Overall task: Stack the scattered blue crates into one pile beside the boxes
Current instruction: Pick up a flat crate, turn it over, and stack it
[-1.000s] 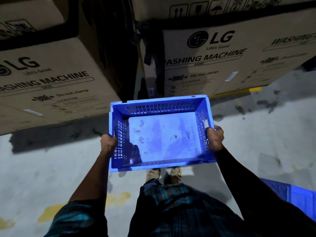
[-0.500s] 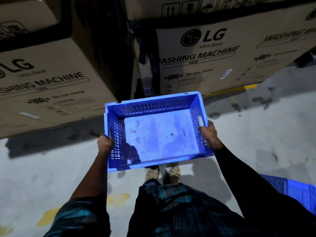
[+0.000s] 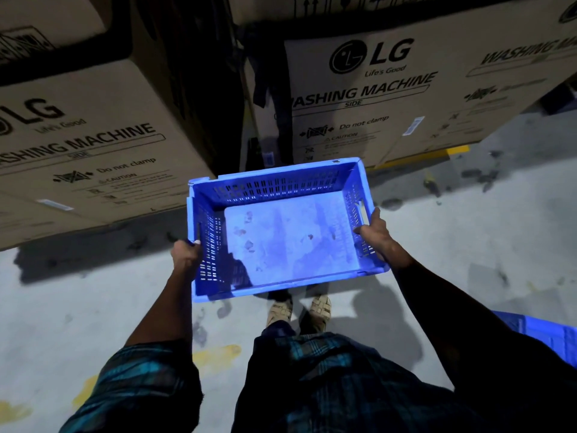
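Note:
An empty blue slotted crate point(image 3: 274, 182) hangs level in front of me above the floor, its far edge close to the gap between two big cardboard boxes. My left hand point(image 3: 184, 256) is closed around the crate's left wall near the front corner. My right hand point(image 3: 376, 234) grips the right wall just below its handle slot. Dirt spots mark the crate's pale bottom. Another blue crate point(image 3: 552, 335) shows partly at the lower right, on the floor behind my right arm.
Two large cardboard washing-machine boxes stand ahead, one at left point(image 3: 78, 142) and one at right point(image 3: 406, 98), with a dark gap point(image 3: 228, 98) between them. The grey concrete floor point(image 3: 468, 239) has yellow paint marks and dark stains. My sandalled feet point(image 3: 299, 310) are under the crate.
The crate has moved a little forward toward the boxes while staying in both hands. My right hand has shifted slightly on the right wall, fingers stretched further along it.

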`<state>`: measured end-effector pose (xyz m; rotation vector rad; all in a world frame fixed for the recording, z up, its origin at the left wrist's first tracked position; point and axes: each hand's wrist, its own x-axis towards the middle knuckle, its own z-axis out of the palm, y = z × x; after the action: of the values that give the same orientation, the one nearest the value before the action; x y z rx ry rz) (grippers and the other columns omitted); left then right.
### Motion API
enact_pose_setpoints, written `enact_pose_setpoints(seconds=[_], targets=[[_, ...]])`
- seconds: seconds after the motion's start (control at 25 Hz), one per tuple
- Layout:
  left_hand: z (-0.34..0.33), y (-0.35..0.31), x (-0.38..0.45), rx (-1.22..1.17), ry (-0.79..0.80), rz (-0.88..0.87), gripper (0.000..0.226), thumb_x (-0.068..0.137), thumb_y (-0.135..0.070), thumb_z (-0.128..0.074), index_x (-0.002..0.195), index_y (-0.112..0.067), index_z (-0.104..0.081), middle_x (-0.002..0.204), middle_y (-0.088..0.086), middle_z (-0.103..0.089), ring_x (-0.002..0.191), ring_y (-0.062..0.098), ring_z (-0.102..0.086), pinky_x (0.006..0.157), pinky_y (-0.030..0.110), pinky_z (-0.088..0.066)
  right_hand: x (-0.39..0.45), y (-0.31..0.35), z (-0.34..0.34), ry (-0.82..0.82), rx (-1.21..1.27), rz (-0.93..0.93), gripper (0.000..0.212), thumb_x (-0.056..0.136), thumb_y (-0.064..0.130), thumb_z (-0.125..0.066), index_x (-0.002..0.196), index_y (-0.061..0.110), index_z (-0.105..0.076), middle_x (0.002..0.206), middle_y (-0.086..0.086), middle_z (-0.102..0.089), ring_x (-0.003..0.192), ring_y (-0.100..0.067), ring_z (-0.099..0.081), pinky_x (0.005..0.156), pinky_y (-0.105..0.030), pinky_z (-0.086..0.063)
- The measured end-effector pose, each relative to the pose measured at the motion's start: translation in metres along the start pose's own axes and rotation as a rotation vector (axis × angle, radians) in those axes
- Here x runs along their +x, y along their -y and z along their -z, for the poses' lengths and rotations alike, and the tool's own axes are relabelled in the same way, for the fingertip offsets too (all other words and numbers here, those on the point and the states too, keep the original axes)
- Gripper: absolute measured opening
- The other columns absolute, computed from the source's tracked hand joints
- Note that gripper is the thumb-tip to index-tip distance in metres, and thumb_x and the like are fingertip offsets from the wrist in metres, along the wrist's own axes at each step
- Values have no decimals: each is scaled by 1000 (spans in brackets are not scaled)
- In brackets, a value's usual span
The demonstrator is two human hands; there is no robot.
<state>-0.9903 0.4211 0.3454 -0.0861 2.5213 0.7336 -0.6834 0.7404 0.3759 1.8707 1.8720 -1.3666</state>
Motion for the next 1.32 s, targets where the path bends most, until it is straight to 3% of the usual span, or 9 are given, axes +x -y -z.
enact_pose_setpoints(seconds=[0.16, 0.28, 0.4, 0.52, 0.64, 0.8, 1.0, 1.16, 1.32], targets=[[1, 9, -12, 45, 0, -57, 31, 90, -18, -66, 103, 9, -63, 104, 32, -66, 102, 46, -63, 85, 48, -49, -7, -4, -3, -17, -353, -28, 84, 95, 25, -48, 157, 29, 9, 167, -12, 1, 151, -41, -5, 118, -57, -13], [-3, 11, -34, 79, -41, -65, 35, 86, -7, -66, 116, 8, -56, 116, 32, -62, 109, 47, -59, 91, 48, -46, -12, -2, -4, -32, -319, -15, 83, 94, 21, -48, 158, 25, 6, 165, -18, 3, 146, -44, -23, 116, -52, -25], [-4, 15, -56, 87, -43, -126, 57, 79, 2, -63, 133, 1, -45, 132, 29, -49, 115, 48, -53, 95, 51, -43, -29, -19, -16, -110, -292, -7, 82, 92, 20, -51, 158, 24, -3, 166, -13, -4, 141, -42, -33, 113, -51, -30], [-11, 25, -77, 292, -108, -290, 79, 76, -10, -71, 146, -10, -35, 145, 21, -36, 126, 45, -45, 97, 55, -41, -54, -43, -36, -260, -323, 36, 81, 88, 20, -54, 157, 19, -12, 164, -16, -12, 144, -40, -25, 113, -52, -27], [-27, 39, -106, 437, -67, -612, 66, 90, -39, -63, 147, -18, -39, 153, 16, -32, 139, 37, -33, 102, 57, -33, -87, -62, -69, -432, -284, 0, 73, 85, 20, -59, 152, 15, -31, 160, -22, -21, 142, -45, -23, 107, -58, -32], [-44, 62, -130, 612, 192, -1009, 44, 95, -48, -56, 135, -31, -53, 142, 9, -47, 132, 32, -44, 96, 50, -39, -103, -93, -107, -396, -365, 359, 51, 74, 12, -50, 122, 26, -60, 129, -28, -58, 120, -49, -51, 101, -56, -37], [-42, 62, -124, 649, 176, -978, 21, 95, -26, -62, 115, -23, -64, 117, 8, -63, 103, 35, -60, 81, 44, -41, -111, -90, -95, -401, -119, 376, 63, 64, 5, -43, 121, -3, -65, 120, -35, -60, 120, -49, -55, 108, -51, -40], [-46, 55, -133, 644, 143, -992, 31, 94, -29, -62, 123, -19, -62, 125, 8, -60, 115, 33, -54, 91, 47, -40, -140, -102, -83, -474, 49, 403, 55, 71, 6, -50, 124, -2, -64, 116, -23, -66, 107, -39, -63, 98, -34, -45], [-67, 37, -176, 502, 107, -943, 42, 92, -34, -65, 129, -17, -57, 129, 8, -53, 124, 31, -47, 101, 51, -33, -179, -141, -78, -550, 89, 459, 49, 72, 2, -59, 120, -3, -66, 111, -22, -68, 99, -37, -65, 92, -35, -49]])
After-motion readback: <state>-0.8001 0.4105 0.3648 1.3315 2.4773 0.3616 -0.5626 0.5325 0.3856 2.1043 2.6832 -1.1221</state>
